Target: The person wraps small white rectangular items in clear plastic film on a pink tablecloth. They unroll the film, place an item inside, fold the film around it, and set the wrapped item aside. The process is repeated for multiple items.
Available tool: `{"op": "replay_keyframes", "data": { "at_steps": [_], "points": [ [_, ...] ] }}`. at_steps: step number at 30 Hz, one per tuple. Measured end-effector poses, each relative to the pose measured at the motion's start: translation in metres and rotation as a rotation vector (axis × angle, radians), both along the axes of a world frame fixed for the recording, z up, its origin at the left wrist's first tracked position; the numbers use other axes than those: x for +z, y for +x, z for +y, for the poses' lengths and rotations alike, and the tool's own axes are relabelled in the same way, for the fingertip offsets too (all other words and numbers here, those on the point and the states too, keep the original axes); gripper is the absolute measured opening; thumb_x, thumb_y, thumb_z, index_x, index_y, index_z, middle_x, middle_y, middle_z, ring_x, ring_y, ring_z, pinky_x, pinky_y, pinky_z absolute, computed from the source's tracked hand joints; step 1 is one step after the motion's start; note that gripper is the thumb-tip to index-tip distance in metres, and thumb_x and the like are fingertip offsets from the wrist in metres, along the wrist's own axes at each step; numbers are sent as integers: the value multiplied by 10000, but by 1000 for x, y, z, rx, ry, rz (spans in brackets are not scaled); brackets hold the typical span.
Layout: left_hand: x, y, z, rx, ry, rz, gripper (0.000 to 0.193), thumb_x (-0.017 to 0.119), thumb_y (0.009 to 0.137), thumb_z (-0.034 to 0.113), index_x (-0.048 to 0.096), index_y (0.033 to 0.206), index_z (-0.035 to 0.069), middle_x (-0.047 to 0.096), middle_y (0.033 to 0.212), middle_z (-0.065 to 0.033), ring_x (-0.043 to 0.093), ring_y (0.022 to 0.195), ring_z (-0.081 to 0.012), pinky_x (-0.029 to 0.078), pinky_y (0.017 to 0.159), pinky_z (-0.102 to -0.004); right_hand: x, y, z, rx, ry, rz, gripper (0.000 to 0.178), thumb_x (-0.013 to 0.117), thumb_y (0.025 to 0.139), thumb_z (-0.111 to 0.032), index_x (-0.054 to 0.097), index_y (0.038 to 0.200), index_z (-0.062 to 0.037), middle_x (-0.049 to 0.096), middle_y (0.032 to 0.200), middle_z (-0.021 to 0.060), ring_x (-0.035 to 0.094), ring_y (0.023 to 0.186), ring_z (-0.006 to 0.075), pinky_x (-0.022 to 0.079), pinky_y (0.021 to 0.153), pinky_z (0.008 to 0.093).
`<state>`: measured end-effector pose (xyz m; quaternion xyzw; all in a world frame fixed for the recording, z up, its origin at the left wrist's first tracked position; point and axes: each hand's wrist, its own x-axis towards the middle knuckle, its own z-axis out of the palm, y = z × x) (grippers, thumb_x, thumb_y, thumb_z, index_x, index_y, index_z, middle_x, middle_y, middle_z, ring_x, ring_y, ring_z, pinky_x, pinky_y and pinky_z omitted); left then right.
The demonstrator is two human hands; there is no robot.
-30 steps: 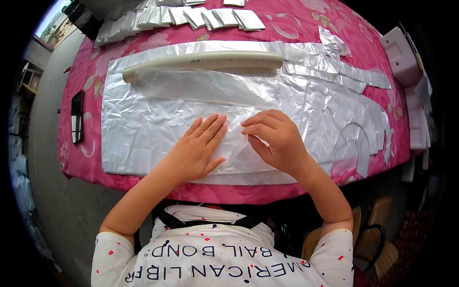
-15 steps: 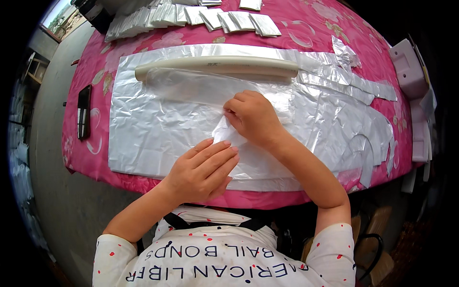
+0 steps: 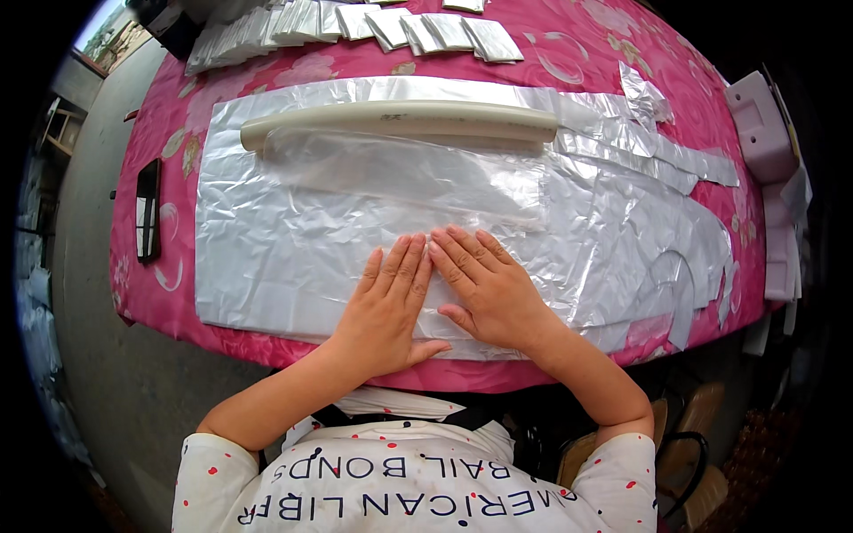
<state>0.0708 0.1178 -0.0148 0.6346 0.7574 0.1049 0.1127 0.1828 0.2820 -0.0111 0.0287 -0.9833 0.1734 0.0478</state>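
My left hand [image 3: 389,298] and my right hand [image 3: 487,289] lie side by side, palms down with fingers stretched out, their fingertips nearly meeting. Beneath them is a wide stack of silvery-white plastic sheets [image 3: 258,275], wrinkled and shiny. If a piece of white film is under the fingers, the hands hide it. Beyond my fingertips, a length of clear plastic film [image 3: 382,169] spreads from a pale, cream-coloured pipe [image 3: 400,115] that rests across the far part of the sheets.
Folded white packets [image 3: 298,25] line the far edge of the pink flowered tablecloth [image 3: 586,62]. A black phone [image 3: 148,213] lies at the left. Torn plastic strips [image 3: 662,162] trail off to the right, beside pale plastic containers [image 3: 761,133]. A dark container [image 3: 169,25] stands far left.
My right hand has released the bit of white film it was pinching and moved down to lie flat beside the left. My left hand has turned, its fingers now pointing away from me.
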Motion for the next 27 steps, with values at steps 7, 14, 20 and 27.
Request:
{"op": "replay_keyframes", "data": {
  "at_steps": [7, 14, 20, 27],
  "points": [
    [-3, -3, -10, 88, 45, 8, 996, 584, 736, 584, 232, 1377, -93, 181, 1469, -243, 126, 1389, -352, 74, 1113, -476, -2, 6, 7, -123, 85, 29, 599, 534, 855, -369, 435, 1292, 29, 387, 1390, 173, 331, 1317, 284, 224, 1092, 409],
    [8, -15, -13, -24, 63, 3, 938, 572, 761, 556, 249, 1376, -75, 196, 1463, -241, 142, 1380, -368, 93, 1110, -477, 12, 2, 12, -137, 2, 210, 464, 646, 787, -224, 540, 1166, 20, 516, 1250, 171, 470, 1183, 304, 365, 988, 414],
    [18, -18, 4, -128, 70, -19, 841, 547, 807, 526, 310, 1347, -73, 261, 1439, -225, 198, 1365, -346, 145, 1107, -464, 23, -54, 57, -285, -97, 334, 402, 709, 730, -158, 588, 1074, 11, 594, 1075, 141, 554, 1009, 293, 444, 875, 385],
    [29, -36, 20, -95, 226, -19, 651, 642, 797, 308, 402, 1307, -19, 351, 1404, -179, 317, 1314, -327, 248, 1075, -461, 41, -75, 84, -328, -140, -89, 512, 801, 606, -257, 605, 1002, 1, 605, 1010, 139, 579, 940, 291, 466, 816, 351]
  ]
}}
